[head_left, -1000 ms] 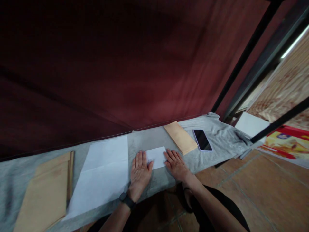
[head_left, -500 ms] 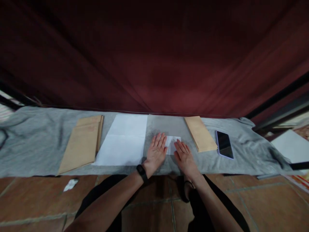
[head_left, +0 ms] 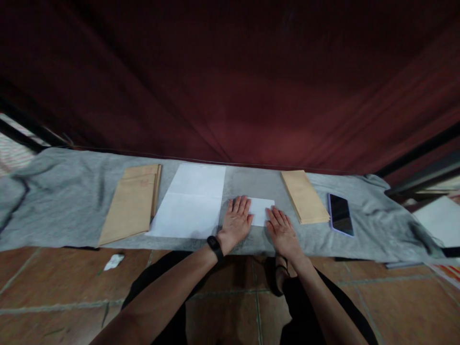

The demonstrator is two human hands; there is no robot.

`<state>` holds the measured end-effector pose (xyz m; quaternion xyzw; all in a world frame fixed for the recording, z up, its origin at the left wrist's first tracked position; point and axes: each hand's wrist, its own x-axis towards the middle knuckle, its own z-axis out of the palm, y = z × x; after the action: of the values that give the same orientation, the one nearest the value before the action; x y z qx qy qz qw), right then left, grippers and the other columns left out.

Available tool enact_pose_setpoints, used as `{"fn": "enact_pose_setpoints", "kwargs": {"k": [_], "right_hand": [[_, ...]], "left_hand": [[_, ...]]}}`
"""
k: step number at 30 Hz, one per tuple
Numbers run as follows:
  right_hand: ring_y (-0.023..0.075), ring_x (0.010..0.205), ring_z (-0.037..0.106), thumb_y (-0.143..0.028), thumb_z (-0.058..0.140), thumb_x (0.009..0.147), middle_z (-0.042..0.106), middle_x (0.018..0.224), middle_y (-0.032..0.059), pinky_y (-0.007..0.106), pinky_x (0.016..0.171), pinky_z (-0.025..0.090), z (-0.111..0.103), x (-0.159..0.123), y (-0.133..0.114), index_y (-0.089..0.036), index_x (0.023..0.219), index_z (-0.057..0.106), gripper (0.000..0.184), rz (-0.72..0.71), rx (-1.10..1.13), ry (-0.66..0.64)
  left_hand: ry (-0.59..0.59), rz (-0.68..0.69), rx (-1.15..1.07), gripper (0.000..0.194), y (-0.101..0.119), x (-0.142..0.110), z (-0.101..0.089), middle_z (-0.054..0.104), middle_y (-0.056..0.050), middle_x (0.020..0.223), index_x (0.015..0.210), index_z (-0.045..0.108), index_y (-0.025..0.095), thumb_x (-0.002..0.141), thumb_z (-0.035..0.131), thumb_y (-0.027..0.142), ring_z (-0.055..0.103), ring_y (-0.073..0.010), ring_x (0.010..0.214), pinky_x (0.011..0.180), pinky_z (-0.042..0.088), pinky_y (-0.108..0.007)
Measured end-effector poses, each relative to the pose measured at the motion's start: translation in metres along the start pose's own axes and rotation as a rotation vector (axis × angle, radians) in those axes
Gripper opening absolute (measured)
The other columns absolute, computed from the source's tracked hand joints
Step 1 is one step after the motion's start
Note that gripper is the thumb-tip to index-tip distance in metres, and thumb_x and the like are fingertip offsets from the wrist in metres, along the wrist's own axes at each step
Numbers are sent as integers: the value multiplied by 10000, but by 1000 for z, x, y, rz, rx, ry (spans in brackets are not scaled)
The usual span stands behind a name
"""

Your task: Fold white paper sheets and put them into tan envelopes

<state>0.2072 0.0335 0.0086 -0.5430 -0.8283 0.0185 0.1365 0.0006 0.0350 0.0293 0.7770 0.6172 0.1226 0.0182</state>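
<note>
A small folded piece of white paper (head_left: pixel 261 211) lies flat on the grey cloth (head_left: pixel 258 245) in front of me. My left hand (head_left: pixel 236 221) rests palm down with fingers stretched out, covering the paper's left edge. At the right edge, my right hand (head_left: pixel 283 231) also lies flat, its fingertips touching or just beside the paper. To the left of my left hand are large white sheets (head_left: pixel 190 203) with a crease across them. On my right, a stack of narrow brown envelopes (head_left: pixel 305 197) lies at a slant.
A stack of larger brown envelopes (head_left: pixel 130 206) lies left of the white sheets. A phone (head_left: pixel 340 215) in a purple case sits at the right. Dark red fabric (head_left: pixel 230 96) hangs behind the surface. A crumpled white scrap (head_left: pixel 114 261) lies on the tiled floor (head_left: pixel 64 282).
My right hand has slid slightly outward, so more of the small white paper shows between my hands. The whole view has shifted and tilted a little.
</note>
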Motion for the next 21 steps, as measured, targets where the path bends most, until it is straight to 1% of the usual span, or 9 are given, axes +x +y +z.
{"fn": "enact_pose_setpoints", "kwargs": {"k": [2, 4, 6, 8, 10, 12, 15, 18, 21], "right_hand": [[304, 1390, 409, -357, 363, 1019, 465, 1521, 127, 489, 1107, 355, -1, 2, 0, -154, 1486, 441, 515, 50, 19, 21], [315, 1307, 479, -360, 410, 1000, 528, 1456, 135, 472, 1054, 398, -4, 6, 0, -158, 1459, 471, 505, 123, 36, 49], [311, 1195, 546, -346, 448, 984, 603, 1337, 140, 448, 1003, 427, -9, 11, -1, -186, 1399, 534, 453, 191, 47, 70], [302, 1098, 586, -342, 491, 966, 652, 1195, 136, 419, 963, 445, -14, 16, -2, -209, 1298, 604, 376, 245, 51, 71], [293, 1029, 609, -345, 544, 940, 664, 1093, 129, 391, 919, 462, -17, 21, -5, -208, 1201, 637, 309, 301, 50, 58], [284, 975, 624, -336, 587, 909, 665, 1037, 120, 373, 877, 475, -18, 26, -8, -200, 1127, 640, 262, 352, 56, 51], [273, 923, 635, -291, 604, 878, 669, 977, 108, 360, 846, 485, -15, 32, -10, -205, 1037, 632, 183, 385, 82, 71], [271, 915, 636, -250, 595, 861, 668, 950, 102, 359, 825, 489, -11, 35, -10, -216, 996, 617, 140, 383, 87, 90], [266, 940, 629, -220, 593, 845, 661, 969, 96, 354, 820, 491, -8, 38, -9, -218, 1004, 597, 160, 379, 95, 92]], "left_hand": [[-26, -1, -9, 552, -2, 2, -4, 370, -105, 1589, 1510, 398, 156, 1013, 337, 389, 312, -283, 1474, 1206, 205, -511], [-53, -3, -18, 540, -6, 7, -9, 411, -99, 1567, 1489, 435, 174, 1012, 341, 407, 354, -290, 1450, 1181, 262, -505], [-63, -25, -29, 516, -10, 14, -15, 478, -95, 1524, 1463, 474, 196, 1012, 340, 410, 416, -296, 1405, 1142, 321, -504], [-56, -50, -33, 488, -13, 23, -19, 534, -95, 1475, 1441, 499, 203, 1012, 343, 376, 472, -295, 1349, 1105, 368, -487], [-54, -57, -19, 467, -14, 31, -22, 561, -106, 1440, 1426, 511, 184, 1000, 363, 307, 511, -294, 1295, 1069, 403, -460], [-62, -45, 12, 455, -14, 36, -23, 572, -126, 1406, 1405, 525, 155, 982, 390, 252, 529, -299, 1254, 1043, 420, -442], [-84, -28, 46, 416, -15, 42, -23, 581, -148, 1346, 1345, 565, 128, 966, 434, 235, 529, -303, 1227, 1030, 421, -430], [-111, -33, 39, 370, -18, 47, -24, 593, -139, 1278, 1282, 600, 141, 943, 487, 237, 538, -288, 1185, 1013, 424, -408], [-118, -42, 4, 346, -25, 53, -26, 604, -110, 1200, 1234, 621, 174, 901, 557, 242, 547, -268, 1138, 1003, 421, -384]]}}
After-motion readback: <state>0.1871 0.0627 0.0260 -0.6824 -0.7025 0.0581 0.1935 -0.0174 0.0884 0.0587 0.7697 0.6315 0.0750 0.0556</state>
